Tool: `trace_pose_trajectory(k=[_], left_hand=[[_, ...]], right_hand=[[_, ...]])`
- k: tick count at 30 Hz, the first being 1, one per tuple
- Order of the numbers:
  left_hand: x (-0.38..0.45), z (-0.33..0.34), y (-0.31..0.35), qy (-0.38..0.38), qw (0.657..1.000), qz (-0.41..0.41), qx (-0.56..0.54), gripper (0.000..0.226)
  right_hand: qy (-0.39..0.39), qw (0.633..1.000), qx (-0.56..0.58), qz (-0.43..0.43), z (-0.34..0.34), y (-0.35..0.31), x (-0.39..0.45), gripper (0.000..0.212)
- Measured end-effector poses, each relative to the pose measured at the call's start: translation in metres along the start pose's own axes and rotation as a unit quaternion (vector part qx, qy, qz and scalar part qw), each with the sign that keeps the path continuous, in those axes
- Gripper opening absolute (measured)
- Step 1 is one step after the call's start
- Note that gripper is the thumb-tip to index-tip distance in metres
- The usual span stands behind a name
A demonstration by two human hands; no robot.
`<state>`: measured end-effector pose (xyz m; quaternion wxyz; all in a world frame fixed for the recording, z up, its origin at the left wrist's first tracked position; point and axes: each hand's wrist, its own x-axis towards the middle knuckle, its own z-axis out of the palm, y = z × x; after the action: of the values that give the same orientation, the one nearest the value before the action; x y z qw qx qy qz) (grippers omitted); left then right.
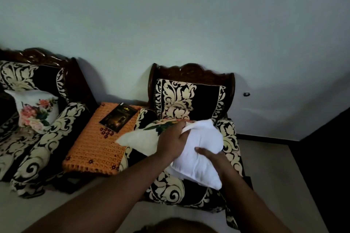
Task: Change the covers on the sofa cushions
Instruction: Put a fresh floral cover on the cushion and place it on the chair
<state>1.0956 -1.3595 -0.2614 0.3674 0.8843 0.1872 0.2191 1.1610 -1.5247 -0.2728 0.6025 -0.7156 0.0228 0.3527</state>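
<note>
A floral cushion cover (151, 134) lies on the seat of the armchair (191, 98), its mouth turned toward the person, and a white cushion insert (200, 157) sits partly at that mouth; how far it reaches inside cannot be told, since the left hand hides the opening. Most of the insert is outside the cover, bulging over the front edge of the chair seat.

The left hand (173, 143) has its fingers curled round a fold at the top edge of the insert, right where it meets the printed cover. The right hand (212, 155) presses against the lower side of the insert with the thumb lying on top of the white fabric; its fingers go under the insert and are out of sight.

Between the armchair and the sofa (34, 138) on the left stands a low side surface under an orange crocheted cloth (94, 147), with a dark booklet (118, 117) lying on its far end. A corner of the cover hangs over the chair arm, just touching that cloth. A second cushion (36, 111), already in a white cover with pink flowers, leans upright in the sofa corner.

The insert is plain white, soft and creased. The cover is cream with a green and red flower print.
</note>
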Motion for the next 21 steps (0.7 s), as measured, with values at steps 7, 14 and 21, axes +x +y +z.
trace_pose_trajectory(k=[7, 14, 21], left_hand=[[-0.032, -0.009, -0.048, -0.103, 0.987, -0.123, 0.026, 0.05], [-0.035, -0.005, 0.011, -0.19, 0.979, 0.015, -0.071, 0.028], [-0.039, 0.011, 0.088, -0.279, 0.937, 0.187, -0.101, 0.053]], right_hand=[[0.13, 0.979, 0.061, -0.147, -0.009, -0.026, -0.011, 0.05], [0.307, 0.917, 0.101, -0.233, -0.011, -0.028, -0.011, 0.037], [0.275, 0.945, 0.046, -0.171, -0.027, -0.04, 0.015, 0.026]])
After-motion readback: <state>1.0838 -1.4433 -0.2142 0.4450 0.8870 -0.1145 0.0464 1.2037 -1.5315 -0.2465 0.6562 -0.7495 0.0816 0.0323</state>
